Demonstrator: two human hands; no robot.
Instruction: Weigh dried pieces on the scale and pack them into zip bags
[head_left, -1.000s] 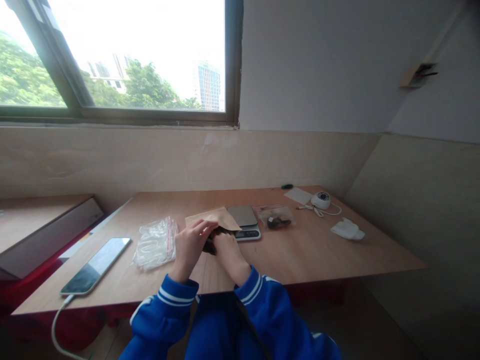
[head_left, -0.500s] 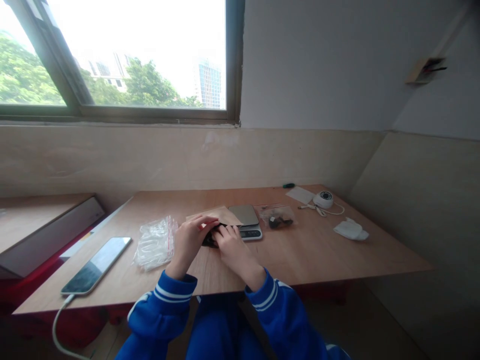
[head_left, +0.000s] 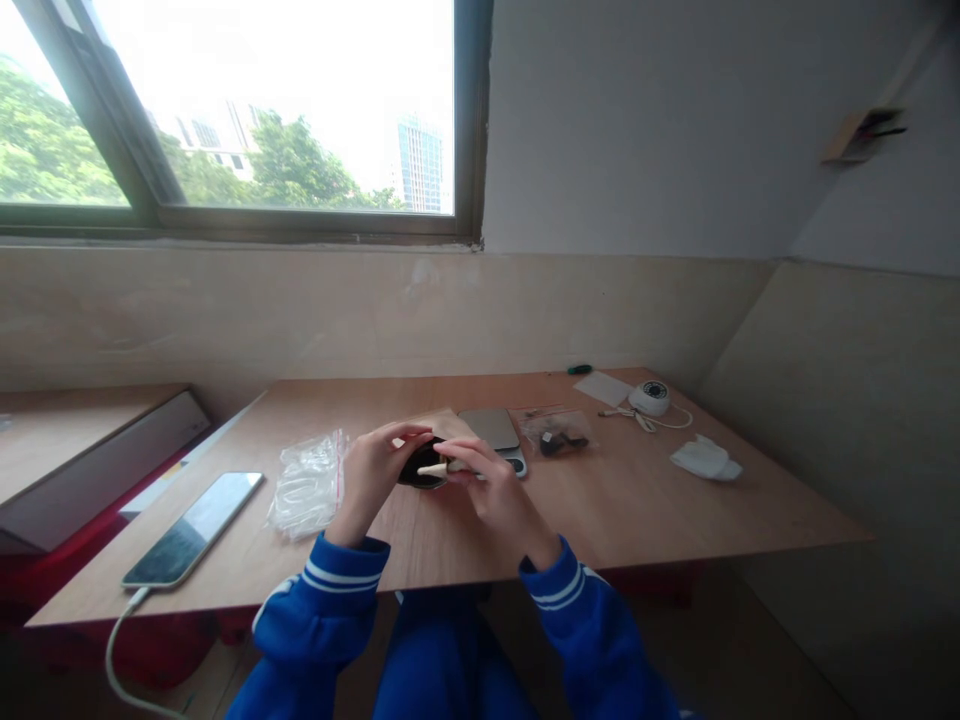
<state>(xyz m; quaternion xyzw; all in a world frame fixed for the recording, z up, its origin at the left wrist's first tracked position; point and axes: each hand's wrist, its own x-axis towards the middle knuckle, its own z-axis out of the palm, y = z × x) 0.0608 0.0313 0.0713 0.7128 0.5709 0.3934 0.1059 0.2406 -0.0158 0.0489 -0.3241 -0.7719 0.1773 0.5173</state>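
Observation:
My left hand [head_left: 373, 478] is closed on the rim of a round dark container [head_left: 415, 468], tilted so that its black inside faces me. In front of that opening, the fingers of my right hand [head_left: 493, 488] pinch a short pale stick-like piece [head_left: 433, 470]. Its exact kind is too small to make out. Behind both hands lies a sheet of brown paper [head_left: 448, 424]. A flat digital scale [head_left: 487, 430] stands just beyond my right hand, which partly covers its front.
Clear plastic zip bags [head_left: 304, 490] lie left of my hands, beside a phone [head_left: 193, 530] on a cable. To the right are a zip bag holding a black item [head_left: 562, 440], a white dome camera [head_left: 649, 398], a crumpled white wrapper [head_left: 705, 458] and a green-handled object [head_left: 580, 370].
My right hand has moved to the right, away from my left hand, and now shows a pale stick-like piece in its fingers. The container's dark opening has come into view.

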